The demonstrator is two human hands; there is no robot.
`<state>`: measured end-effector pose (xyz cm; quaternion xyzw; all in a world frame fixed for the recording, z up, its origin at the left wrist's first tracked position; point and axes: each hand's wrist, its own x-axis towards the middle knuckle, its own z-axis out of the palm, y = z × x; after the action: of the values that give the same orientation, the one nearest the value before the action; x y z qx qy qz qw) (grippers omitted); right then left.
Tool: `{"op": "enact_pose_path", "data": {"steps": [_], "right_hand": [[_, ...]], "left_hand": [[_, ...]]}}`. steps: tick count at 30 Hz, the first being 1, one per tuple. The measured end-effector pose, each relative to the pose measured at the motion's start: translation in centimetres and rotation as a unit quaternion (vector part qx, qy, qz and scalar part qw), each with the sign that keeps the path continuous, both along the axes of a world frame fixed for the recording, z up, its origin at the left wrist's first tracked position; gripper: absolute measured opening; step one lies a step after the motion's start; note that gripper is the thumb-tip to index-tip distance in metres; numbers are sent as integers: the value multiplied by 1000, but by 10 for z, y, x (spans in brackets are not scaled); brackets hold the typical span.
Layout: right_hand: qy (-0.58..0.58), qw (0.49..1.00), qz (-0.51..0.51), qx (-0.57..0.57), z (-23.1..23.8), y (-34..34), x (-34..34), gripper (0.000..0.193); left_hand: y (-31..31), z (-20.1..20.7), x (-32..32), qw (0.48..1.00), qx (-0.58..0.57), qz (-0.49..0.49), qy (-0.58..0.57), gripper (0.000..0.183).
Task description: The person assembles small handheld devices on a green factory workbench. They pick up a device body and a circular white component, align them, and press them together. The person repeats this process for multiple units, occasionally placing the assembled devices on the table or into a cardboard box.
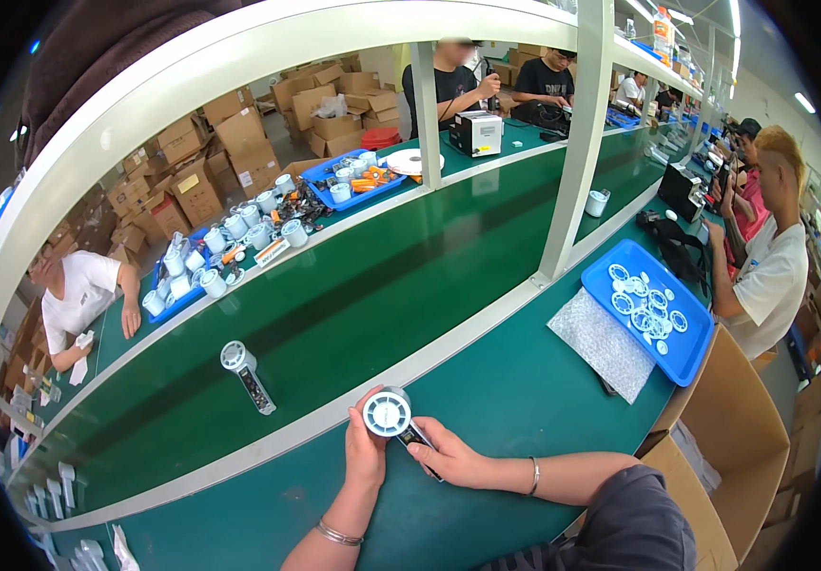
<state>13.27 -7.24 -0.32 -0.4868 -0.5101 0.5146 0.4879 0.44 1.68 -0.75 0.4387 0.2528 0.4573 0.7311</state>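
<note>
Over the near edge of the green bench I hold a small handheld fan (388, 414) with a round white slotted face and a dark, open-looking handle. My left hand (365, 451) is closed around the left side of its round head. My right hand (452, 460) grips the handle, with the thumb and fingers on its sides. A similar fan (247, 374) lies by itself on the green conveyor belt, beyond my left hand, its handle showing dark parts inside.
To the right, a blue tray (697, 354) holds white rings and discs, beside bubble wrap (604, 344) and an open cardboard box (736, 419). A white rail and post (579, 143) stand ahead. Across the belt are trays of white housings (211, 282); co-workers sit along both sides.
</note>
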Motion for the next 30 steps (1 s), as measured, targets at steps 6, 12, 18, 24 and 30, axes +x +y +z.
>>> {"op": "enact_pose_path", "data": {"steps": [6, 12, 18, 24, 30], "right_hand": [[10, 1000, 11, -14, 4, 0, 2, 41], [16, 1000, 10, -12, 5, 0, 2, 39], [5, 1000, -3, -5, 3, 1, 1, 38], [45, 999, -5, -14, 4, -1, 0, 37], [80, 997, -17, -13, 5, -1, 1, 37]], "left_hand": [[0, -1, 0, 1000, -9, -3, 3, 59], [-1, -2, -1, 1000, -7, -9, -6, 59], [0, -1, -1, 1000, -7, -16, -10, 58], [2, -6, -2, 1000, -3, -24, 0, 59], [0, -5, 1, 1000, 4, -19, 16, 62]]}}
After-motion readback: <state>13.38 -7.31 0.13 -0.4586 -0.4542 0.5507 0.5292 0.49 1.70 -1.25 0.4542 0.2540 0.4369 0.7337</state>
